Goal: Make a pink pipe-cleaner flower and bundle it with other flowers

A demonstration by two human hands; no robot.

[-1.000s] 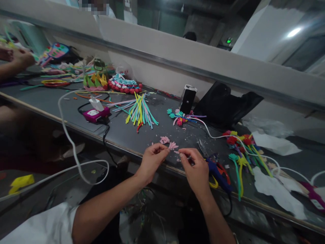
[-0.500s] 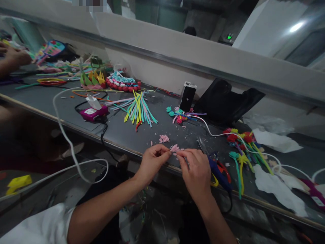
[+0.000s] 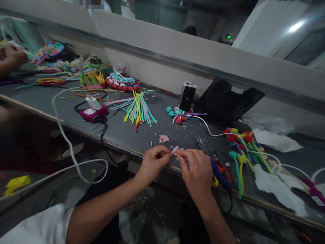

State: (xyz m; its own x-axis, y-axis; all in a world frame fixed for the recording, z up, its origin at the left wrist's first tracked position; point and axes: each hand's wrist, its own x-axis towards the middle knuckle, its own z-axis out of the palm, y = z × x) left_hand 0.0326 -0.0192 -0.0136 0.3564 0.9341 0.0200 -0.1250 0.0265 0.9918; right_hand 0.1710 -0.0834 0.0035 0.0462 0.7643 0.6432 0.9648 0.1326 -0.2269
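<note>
A small pink fuzzy flower-like piece (image 3: 175, 150) is pinched between my two hands, just above the table's front edge. My left hand (image 3: 155, 162) closes thumb and fingertips on its left side. From the right, my right hand (image 3: 195, 169) grips it with thumb and forefinger. Its stem, if there is one, is hidden by my fingers. Just behind lies a little heap of pink clippings (image 3: 164, 138). Close to my right hand is a blue-handled tool (image 3: 220, 174) with red and yellow parts, partly covered by the hand.
Yellow, teal and lilac pipe cleaners (image 3: 141, 108) lie fanned mid-table. Finished fuzzy flowers (image 3: 241, 142) lie at right beside white paper (image 3: 279, 189). A black bag (image 3: 223, 101) and a black-and-white box (image 3: 188, 96) stand behind. A purple power socket (image 3: 93, 113) trails cables. Another person's hand (image 3: 14, 57) works far left.
My hands stay almost in place, with slight finger shifts; the pink piece has turned a little. The other person's hand at far left has moved slightly.
</note>
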